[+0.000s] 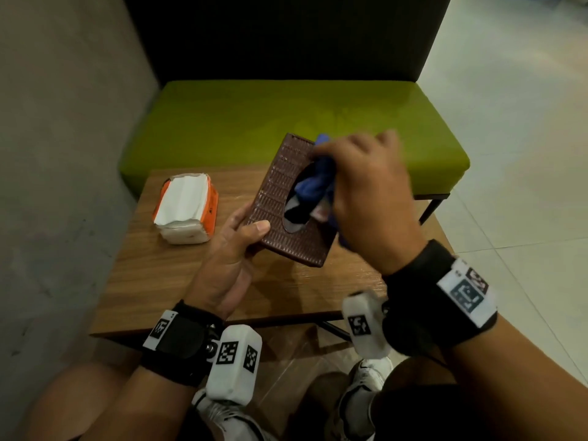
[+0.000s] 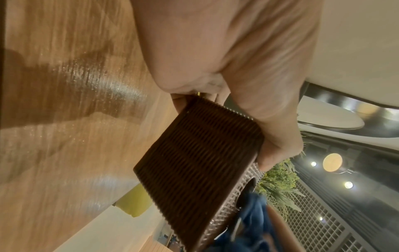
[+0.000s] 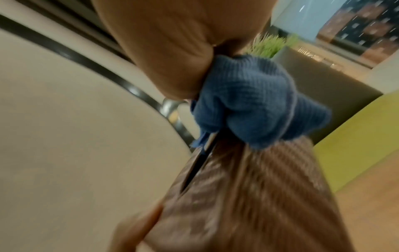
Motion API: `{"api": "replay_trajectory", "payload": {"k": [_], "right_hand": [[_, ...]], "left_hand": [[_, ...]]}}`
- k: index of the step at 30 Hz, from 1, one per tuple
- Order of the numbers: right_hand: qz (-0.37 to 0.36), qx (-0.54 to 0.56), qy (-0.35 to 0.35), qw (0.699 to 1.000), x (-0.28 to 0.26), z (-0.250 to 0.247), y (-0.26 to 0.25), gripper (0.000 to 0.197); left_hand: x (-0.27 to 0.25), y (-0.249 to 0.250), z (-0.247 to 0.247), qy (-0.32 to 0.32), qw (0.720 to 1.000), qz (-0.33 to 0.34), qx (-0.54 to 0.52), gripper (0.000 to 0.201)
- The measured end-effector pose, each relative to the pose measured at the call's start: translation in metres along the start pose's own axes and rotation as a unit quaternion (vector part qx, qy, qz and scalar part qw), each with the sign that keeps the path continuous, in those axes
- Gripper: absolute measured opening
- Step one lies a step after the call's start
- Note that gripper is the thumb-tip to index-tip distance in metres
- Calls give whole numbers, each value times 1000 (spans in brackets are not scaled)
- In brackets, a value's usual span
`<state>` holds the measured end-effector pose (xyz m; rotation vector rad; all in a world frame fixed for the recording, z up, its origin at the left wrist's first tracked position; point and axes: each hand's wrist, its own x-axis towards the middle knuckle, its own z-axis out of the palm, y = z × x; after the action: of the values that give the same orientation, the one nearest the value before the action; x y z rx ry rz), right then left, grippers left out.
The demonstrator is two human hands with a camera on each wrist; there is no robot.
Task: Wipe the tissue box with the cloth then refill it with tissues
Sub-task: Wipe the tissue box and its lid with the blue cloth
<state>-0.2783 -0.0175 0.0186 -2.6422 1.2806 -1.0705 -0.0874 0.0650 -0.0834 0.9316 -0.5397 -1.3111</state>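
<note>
A brown woven tissue box [image 1: 280, 192] is tilted up above the wooden table [image 1: 178, 275]. My left hand [image 1: 241, 230] grips its near left corner, thumb on the top face. My right hand [image 1: 366, 186] holds a bunched blue cloth [image 1: 318, 183] against the box's top, over the oval opening. In the left wrist view the box's ribbed side [image 2: 198, 156] fills the middle, with the cloth [image 2: 250, 220] beyond it. The right wrist view, blurred, has the cloth [image 3: 244, 102] pressed on the box [image 3: 248, 196]. An opened orange pack of white tissues [image 1: 186, 208] lies on the table to the left.
A green padded bench [image 1: 286, 122] with a dark back stands just behind the table. A grey wall runs along the left, and pale floor tiles [image 1: 525, 154] lie to the right. My knees and white shoes [image 1: 366, 386] are below the table's near edge.
</note>
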Motion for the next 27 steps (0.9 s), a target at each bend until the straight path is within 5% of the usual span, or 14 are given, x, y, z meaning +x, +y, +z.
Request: {"api": "replay_trajectory", "payload": {"k": [4, 9, 15, 21, 25, 27], "right_hand": [[16, -38, 10, 999, -4, 2, 6, 22], [-128, -33, -92, 987, -45, 4, -8, 30], [-61, -22, 4, 998, -6, 2, 34, 32], [-213, -20, -70, 974, -49, 3, 12, 19], [-131, -28, 9, 991, -16, 4, 39, 17], [-145, -44, 8, 988, -20, 6, 29, 14]], "left_hand": [[1, 8, 1, 12, 1000, 28, -8, 78], [2, 5, -7, 25, 999, 25, -23, 72], [-2, 2, -9, 15, 1000, 14, -22, 68], [1, 5, -10, 19, 1000, 9, -22, 70], [-2, 3, -8, 19, 1000, 13, -16, 55], [-1, 4, -7, 22, 1000, 10, -17, 56]]}}
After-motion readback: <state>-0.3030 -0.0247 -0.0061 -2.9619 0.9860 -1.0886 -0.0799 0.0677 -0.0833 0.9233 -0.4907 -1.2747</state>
